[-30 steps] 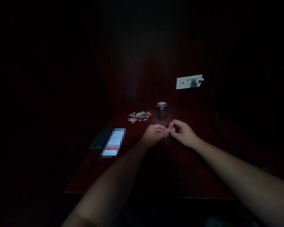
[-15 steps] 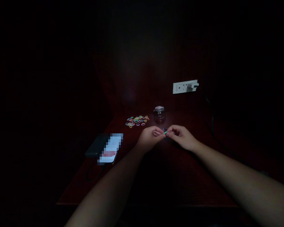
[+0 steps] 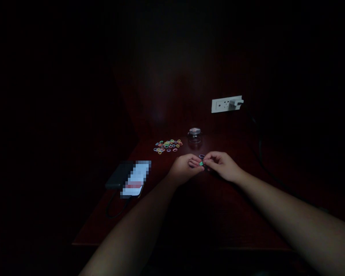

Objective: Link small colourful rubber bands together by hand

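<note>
A small green hair tie [image 3: 201, 163] sits between my two hands over the table. My right hand [image 3: 222, 165] pinches it between thumb and fingertips. My left hand [image 3: 185, 168] is curled, with its thumb and fingers around the other side of the green band. Just behind the fingertips lies a purple hair tie [image 3: 201, 156] on the table, partly covered by my right hand. Farther back to the left, a loose pile of hair ties [image 3: 168, 145] in several colours is spread out. Behind my hands stands a clear jar [image 3: 194, 137] with its lid on.
A lit phone [image 3: 136, 179], its screen blurred out, lies beside a dark flat box [image 3: 119, 175] with a cable loop at the left of the dark red table [image 3: 97, 226]. On the wall, a socket panel [image 3: 222, 104] holds a plug, whose cable runs down the right side.
The thumb and fingers of my left hand have parted slightly, and more of the green hair tie shows. The whole view has shifted a little.
</note>
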Demonstrator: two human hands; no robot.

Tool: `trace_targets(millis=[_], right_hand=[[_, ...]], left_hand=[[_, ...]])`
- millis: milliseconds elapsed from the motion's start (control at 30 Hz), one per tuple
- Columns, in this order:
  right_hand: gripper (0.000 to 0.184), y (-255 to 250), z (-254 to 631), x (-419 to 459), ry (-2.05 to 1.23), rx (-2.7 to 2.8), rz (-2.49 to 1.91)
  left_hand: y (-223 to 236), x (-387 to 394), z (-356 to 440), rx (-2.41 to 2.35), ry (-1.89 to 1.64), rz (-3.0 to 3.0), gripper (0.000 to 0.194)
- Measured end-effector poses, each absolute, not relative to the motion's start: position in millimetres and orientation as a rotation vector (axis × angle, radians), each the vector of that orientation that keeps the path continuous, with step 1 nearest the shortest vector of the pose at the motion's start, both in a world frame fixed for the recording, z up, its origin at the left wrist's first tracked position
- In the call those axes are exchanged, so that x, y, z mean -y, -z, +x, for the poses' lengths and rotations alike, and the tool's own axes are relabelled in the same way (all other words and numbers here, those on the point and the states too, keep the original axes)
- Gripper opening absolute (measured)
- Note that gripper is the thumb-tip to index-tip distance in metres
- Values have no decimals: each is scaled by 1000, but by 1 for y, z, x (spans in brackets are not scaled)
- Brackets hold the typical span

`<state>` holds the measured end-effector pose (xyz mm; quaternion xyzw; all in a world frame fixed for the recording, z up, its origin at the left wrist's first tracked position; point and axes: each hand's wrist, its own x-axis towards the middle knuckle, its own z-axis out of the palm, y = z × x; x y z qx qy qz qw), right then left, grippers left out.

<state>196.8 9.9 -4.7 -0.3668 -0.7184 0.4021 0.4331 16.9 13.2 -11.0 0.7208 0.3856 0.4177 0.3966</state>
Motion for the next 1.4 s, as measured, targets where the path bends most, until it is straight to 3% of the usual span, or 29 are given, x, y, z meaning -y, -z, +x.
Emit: trace_targets(millis=[767, 1400], right_hand=[[26, 2, 199, -10, -794, 1877, -914], [23, 3, 201, -11, -863, 1844, -852]], left_hand=[[7, -12, 12, -997, -995, 1901, 23], [0, -7, 13, -1036, -905, 2128, 29]])
